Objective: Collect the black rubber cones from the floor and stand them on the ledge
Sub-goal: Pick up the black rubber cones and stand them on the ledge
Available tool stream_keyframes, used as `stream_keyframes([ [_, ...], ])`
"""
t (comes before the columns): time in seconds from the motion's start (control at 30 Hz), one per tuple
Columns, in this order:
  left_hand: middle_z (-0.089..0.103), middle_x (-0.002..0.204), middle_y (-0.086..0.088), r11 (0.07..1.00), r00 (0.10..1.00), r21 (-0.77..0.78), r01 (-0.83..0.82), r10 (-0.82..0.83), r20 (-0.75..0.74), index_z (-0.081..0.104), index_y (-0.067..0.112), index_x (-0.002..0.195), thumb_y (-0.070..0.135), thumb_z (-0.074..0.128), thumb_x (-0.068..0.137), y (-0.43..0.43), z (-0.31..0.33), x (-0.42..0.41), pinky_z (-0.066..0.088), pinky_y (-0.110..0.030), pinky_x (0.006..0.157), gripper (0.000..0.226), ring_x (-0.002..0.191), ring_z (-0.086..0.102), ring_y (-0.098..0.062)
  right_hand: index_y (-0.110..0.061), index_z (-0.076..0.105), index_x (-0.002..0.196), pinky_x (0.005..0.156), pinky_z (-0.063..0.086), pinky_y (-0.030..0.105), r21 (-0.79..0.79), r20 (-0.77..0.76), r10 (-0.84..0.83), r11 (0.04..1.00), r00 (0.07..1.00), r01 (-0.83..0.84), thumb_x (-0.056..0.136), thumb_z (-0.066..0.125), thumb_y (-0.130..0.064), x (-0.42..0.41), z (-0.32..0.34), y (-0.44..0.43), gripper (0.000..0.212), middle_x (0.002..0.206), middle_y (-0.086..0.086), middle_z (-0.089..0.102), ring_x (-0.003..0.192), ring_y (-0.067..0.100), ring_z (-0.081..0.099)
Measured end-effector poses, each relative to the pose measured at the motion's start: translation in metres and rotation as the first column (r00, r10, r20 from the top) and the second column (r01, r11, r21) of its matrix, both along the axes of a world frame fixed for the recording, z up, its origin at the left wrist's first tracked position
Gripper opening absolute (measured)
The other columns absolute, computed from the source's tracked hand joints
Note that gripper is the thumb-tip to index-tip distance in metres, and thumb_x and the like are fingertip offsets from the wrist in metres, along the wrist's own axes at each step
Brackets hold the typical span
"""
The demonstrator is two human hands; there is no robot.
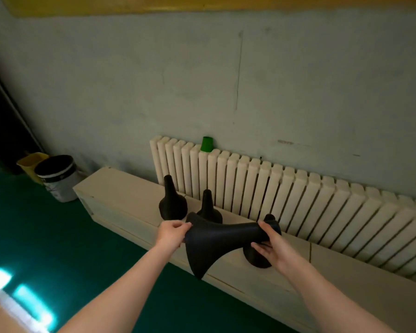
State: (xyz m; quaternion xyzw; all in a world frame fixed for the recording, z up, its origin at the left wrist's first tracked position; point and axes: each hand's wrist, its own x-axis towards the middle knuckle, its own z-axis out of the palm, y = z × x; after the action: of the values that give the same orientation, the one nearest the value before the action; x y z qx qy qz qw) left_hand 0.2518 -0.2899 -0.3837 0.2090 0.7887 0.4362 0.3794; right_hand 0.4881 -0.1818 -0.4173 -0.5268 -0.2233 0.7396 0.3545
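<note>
Cone (216, 239) sideways btw L hand (172, 233), R hand (271, 246) — prob. just above ledge (120, 188).

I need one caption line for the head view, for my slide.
Left hand and right hand hold a black rubber cone sideways over the ledge, where three cones stand.

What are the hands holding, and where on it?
A black rubber cone: left hand pinches its wide rim, right hand grips its narrow neck.
</note>
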Motion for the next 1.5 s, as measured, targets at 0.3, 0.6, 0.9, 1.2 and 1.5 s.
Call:
stream_keyframes([
  [0.3,0.068,0.08,0.002,0.997,0.989,-0.041,-0.066,0.06,-0.133,0.065,0.028,0.071,0.03,0.052,0.095,0.072,-0.018,-0.034,0.053,-0.034,0.072,0.027,0.077,0.065,-0.015,-0.012,0.041,0.139,0.07,0.059,0.034,0.016,0.055,0.1,0.995,0.993,-0.101,0.072,0.082,-0.027,-0.047,0.002,0.092,0.081,0.117,0.011,0.056,0.092,0.026,0.064],
  [0.6,0.07,0.077,-0.004,0.995,0.998,-0.095,0.035,-0.04,-0.051,0.068,0.024,0.08,0.022,0.056,0.092,0.185,-0.056,-0.123,0.056,-0.033,0.066,0.017,0.073,0.069,-0.019,-0.012,0.05,0.118,0.063,0.058,0.032,0.023,0.083,0.065,0.998,0.994,-0.067,0.073,0.082,-0.021,-0.119,-0.008,0.191,0.056,0.103,0.01,0.058,0.094,0.026,0.061],
  [0.9,0.061,0.083,-0.013,0.928,0.955,-0.233,0.29,-0.264,0.135,0.062,0.007,0.108,0.005,0.053,0.088,0.273,-0.092,-0.181,0.047,-0.036,0.071,0.022,0.073,0.056,-0.025,-0.016,0.042,0.138,0.073,0.058,0.032,0.072,0.235,0.021,0.997,0.972,-0.039,0.074,0.081,-0.022,-0.177,-0.033,0.257,0.076,0.123,0.012,0.055,0.102,0.028,0.063],
  [1.2,0.057,0.11,-0.002,0.842,0.895,-0.305,0.445,-0.415,0.16,0.05,0.017,0.137,0.015,0.052,0.091,0.303,-0.129,-0.186,0.044,-0.023,0.085,0.047,0.09,0.055,-0.011,-0.019,0.035,0.142,0.077,0.056,0.032,0.126,0.366,0.023,0.989,0.93,-0.074,0.077,0.079,-0.024,-0.22,-0.073,0.284,0.08,0.135,0.01,0.047,0.107,0.025,0.058],
  [1.5,0.062,0.113,0.004,0.952,0.908,-0.052,0.303,-0.272,0.318,0.051,0.043,0.127,0.034,0.053,0.094,0.341,-0.134,-0.177,0.043,-0.019,0.076,0.034,0.101,0.058,-0.01,-0.033,0.053,0.107,0.078,0.042,0.016,0.177,0.793,0.309,0.707,0.524,-0.685,0.068,0.084,-0.035,-0.259,-0.122,0.294,0.049,0.097,-0.021,0.051,0.096,0.005,0.05],
])
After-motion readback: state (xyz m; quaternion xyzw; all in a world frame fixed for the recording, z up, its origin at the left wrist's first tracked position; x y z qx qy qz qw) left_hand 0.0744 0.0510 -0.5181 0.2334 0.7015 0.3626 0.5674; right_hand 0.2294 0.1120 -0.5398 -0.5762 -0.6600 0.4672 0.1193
